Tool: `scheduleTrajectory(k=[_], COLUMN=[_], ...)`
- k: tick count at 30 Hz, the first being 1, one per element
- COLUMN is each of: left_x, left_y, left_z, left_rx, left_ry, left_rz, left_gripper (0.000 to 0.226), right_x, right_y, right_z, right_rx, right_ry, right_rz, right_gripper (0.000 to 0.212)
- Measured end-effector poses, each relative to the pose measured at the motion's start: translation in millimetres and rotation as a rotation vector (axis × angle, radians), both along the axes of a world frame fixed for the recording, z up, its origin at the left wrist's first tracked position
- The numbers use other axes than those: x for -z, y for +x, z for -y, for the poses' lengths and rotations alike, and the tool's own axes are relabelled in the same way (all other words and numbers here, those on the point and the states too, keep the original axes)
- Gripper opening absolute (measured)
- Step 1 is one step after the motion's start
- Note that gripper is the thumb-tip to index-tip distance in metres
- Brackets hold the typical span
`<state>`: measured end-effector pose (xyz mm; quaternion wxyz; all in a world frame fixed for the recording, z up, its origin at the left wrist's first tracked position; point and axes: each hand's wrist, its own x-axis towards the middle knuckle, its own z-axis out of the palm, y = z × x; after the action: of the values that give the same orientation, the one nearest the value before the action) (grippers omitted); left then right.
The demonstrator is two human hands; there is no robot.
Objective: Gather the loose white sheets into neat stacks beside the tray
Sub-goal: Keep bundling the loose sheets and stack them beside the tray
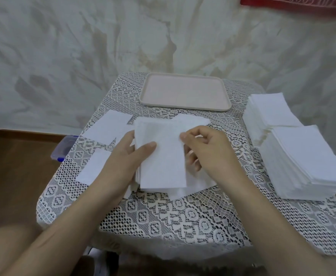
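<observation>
A small bundle of white sheets (163, 156) lies at the table's middle, in front of the pale pink tray (185, 91). My left hand (127, 156) grips the bundle's left edge, thumb on top and fingers under it. My right hand (205, 144) pinches the top sheet's right edge between thumb and fingers. Loose white sheets lie to the left: one (109, 126) at the far left and one (95, 168) nearer me, partly under my left wrist. More sheets (199, 180) spread beneath the bundle. Two tall neat stacks stand at the right, one far (270, 110) and one near (310, 158).
A white lace cloth (183, 216) covers the small table. A blue-rimmed plastic box (63, 148) sits on the wooden floor off the table's left edge. A pale cloth-covered wall rises behind the tray. A red fabric strip (294, 3) hangs at the top right.
</observation>
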<state>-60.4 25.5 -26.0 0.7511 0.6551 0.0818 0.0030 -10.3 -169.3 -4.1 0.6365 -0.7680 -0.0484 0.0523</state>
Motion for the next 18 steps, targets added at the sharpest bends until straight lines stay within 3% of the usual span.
scheduleTrajectory(k=[1, 3, 5, 7, 13, 18], left_x=[-1, -4, -5, -4, -1, 0], left_y=[2, 7, 11, 13, 14, 15], left_z=[-5, -15, -19, -19, -17, -18], left_rx=[-0.031, -0.096, -0.13, -0.137, -0.123, -0.13], left_ry=[-0.003, -0.025, -0.037, -0.027, 0.019, 0.039], left_rz=[0.0, 0.005, 0.001, -0.012, -0.016, -0.014], left_gripper=[0.037, 0.03, 0.029, 0.028, 0.025, 0.025], right_x=[2, 6, 9, 13, 32, 35], right_y=[7, 23, 30, 32, 42, 48], right_z=[3, 10, 11, 8, 2, -1], right_rx=[0.033, 0.044, -0.054, -0.129, -0.042, -0.105], right_ry=[-0.065, -0.413, -0.691, -0.754, -0.777, -0.829], right_rz=[0.061, 0.238, 0.259, 0.208, 0.389, 0.423], right_gripper=[0.01, 0.006, 0.027, 0.036, 0.014, 0.012])
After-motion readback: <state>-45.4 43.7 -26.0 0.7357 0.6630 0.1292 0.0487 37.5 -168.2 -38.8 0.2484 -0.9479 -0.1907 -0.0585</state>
